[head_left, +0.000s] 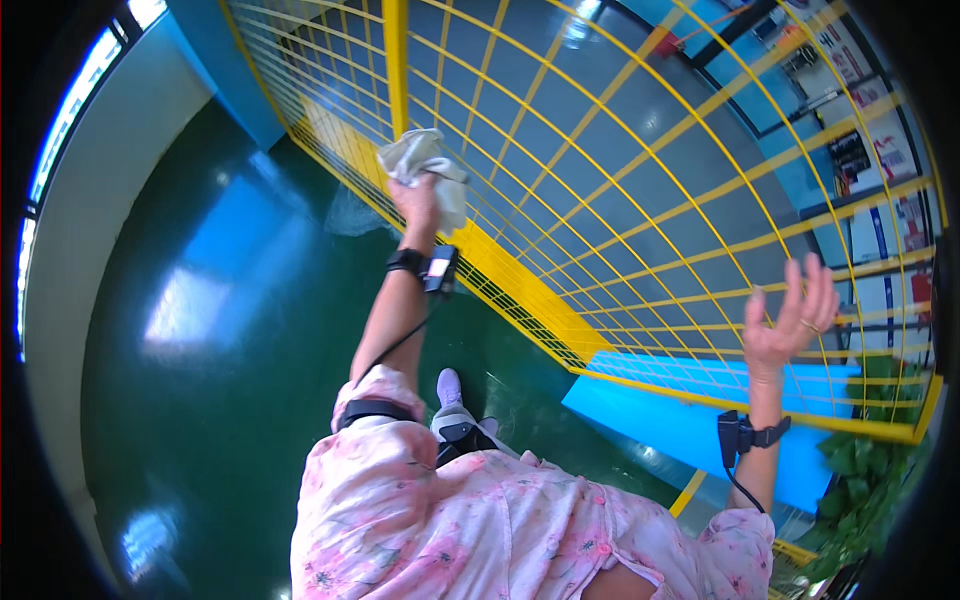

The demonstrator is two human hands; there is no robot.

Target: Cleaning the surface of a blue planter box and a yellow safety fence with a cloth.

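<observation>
A crumpled whitish cloth [425, 160] is gripped in my left hand [417, 203], raised against or just in front of a yellow post [397, 65] of the wire mesh fence [560, 150]. Whether the cloth touches the post I cannot tell. Over on the right, my right hand [785, 320] is lifted with its fingers spread and nothing in it. It is close to the fence's yellow wires, and contact with them is unclear. Each wrist wears a strap with a small dark device.
A yellow base rail [530, 295] runs diagonally along the fence above a glossy green floor [250, 430]. Clear plastic wrap [355, 212] lies by the rail. A light blue panel [700, 385] and leafy plants [865, 490] are at the right. A pale wall [100, 200] curves along the left.
</observation>
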